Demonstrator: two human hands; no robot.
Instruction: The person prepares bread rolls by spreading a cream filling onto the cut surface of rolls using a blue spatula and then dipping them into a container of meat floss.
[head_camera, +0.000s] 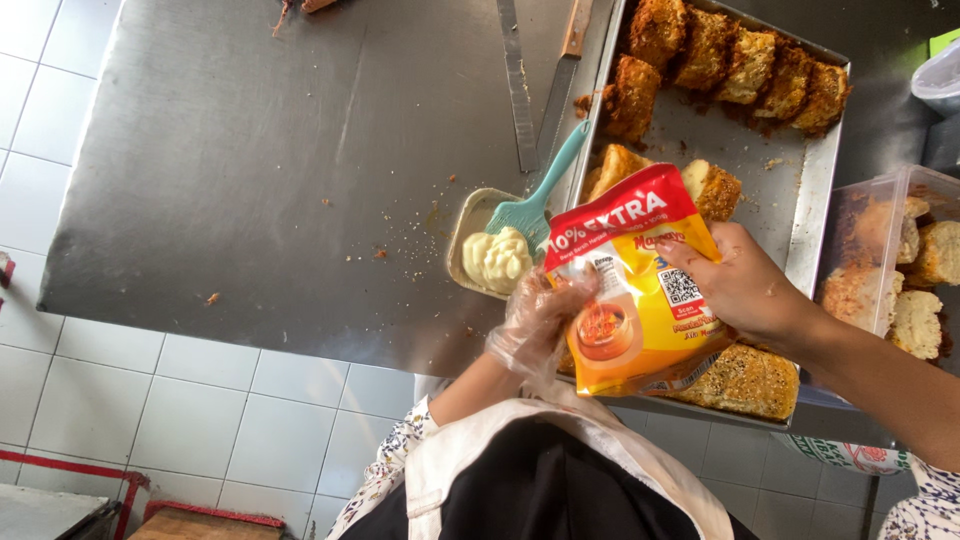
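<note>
Pouch: yellow-and-red sauce pouch (640, 290) held upright over the near end of the metal tray (815, 215), between both hands.
Left hand: gloved left hand (540, 320) pinches the pouch's lower near edge, fingers closed on the film.
Right hand: bare right hand (745, 285) clasps the pouch's far side, thumb on the printed face.
Handling: looks soft, pliant and slick, likely sloshing inside; best gripped at the sealed edges, not the belly.
Beside tray: small dish (470, 240) of pale cream with a teal brush (540, 195), just off the tray's edge.
On tray: crumbed fried pieces (745, 65) at the tray's far end.
</note>
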